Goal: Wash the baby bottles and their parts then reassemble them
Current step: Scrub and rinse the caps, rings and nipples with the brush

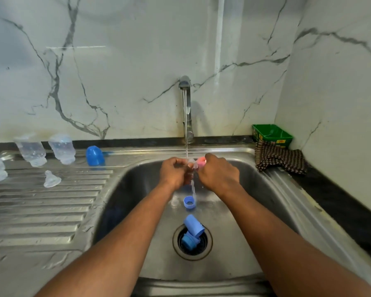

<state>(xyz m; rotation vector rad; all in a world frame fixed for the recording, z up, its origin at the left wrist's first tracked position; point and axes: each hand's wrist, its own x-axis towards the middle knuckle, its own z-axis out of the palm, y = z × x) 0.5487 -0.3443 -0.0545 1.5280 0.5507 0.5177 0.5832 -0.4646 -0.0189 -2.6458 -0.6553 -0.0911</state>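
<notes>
Both hands' fingers (181,162) curled, pinching clear teat (191,163), under running water (186,133)

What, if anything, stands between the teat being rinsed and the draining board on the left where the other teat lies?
Nothing visible does. Both hands, left hand and right hand, hold the teat under the tap; the ribbed draining board beside the washed teat is open.

A green box (272,133) is being kept in the far right corner of the dark counter (338,202), a checked cloth (280,158) lying crumpled just before it, touching it.
</notes>
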